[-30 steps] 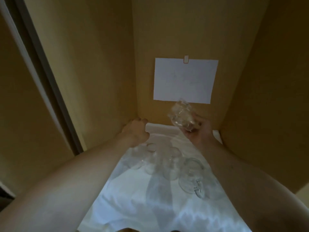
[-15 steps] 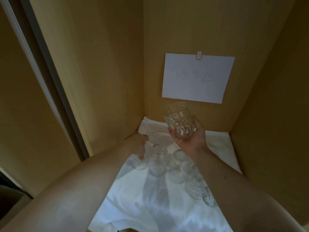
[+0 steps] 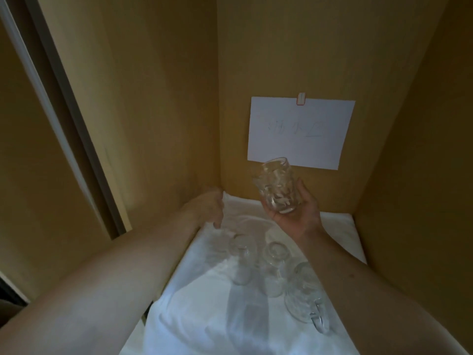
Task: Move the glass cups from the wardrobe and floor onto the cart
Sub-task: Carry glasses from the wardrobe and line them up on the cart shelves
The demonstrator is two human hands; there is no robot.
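My right hand (image 3: 298, 212) grips a faceted clear glass tumbler (image 3: 277, 185), raised above the wardrobe floor in front of the back wall. My left hand (image 3: 207, 207) reaches into the back left corner, fingers loosely bent down onto the white cloth (image 3: 194, 311), holding nothing that I can see. Three more clear glass cups stand on the cloth below: one on the left (image 3: 242, 258), one in the middle (image 3: 273, 267), and a handled mug (image 3: 304, 295) on the right beside my right forearm.
Wooden wardrobe walls close in on the left (image 3: 143, 111), back and right (image 3: 422, 175). A white paper sheet (image 3: 300, 133) is clipped to the back wall. The sliding door rail (image 3: 69, 124) runs down the left.
My right hand has lifted the tumbler higher and turned it more upright. My left hand moved from among the cups back toward the rear left corner.
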